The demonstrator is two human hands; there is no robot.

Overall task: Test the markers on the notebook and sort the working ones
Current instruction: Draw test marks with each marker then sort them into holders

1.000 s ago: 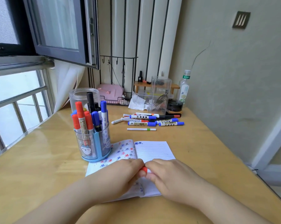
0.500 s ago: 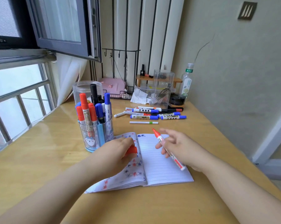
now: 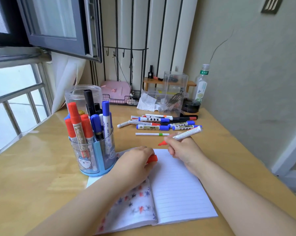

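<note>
Right hand [image 3: 181, 149] grips marker [image 3: 188, 133] above notebook [image 3: 177, 193]; left hand [image 3: 135, 163] holds cap [image 3: 152, 158].

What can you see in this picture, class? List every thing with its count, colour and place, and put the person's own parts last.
notebook: one, white lined page, open on the table's near side.
uncapped marker: one, red tip, in the right hand above the notebook.
cap: one, red, in the left hand.
pen holder: one, clear and blue, left of the notebook, packed with red, blue and black markers.
loose markers: a pile, mostly blue-capped, beyond the notebook.
bottle: one, clear, far right by the wall.
table: one, light wood.
left hand: grip on the cap.
right hand: grip on the marker.
</note>
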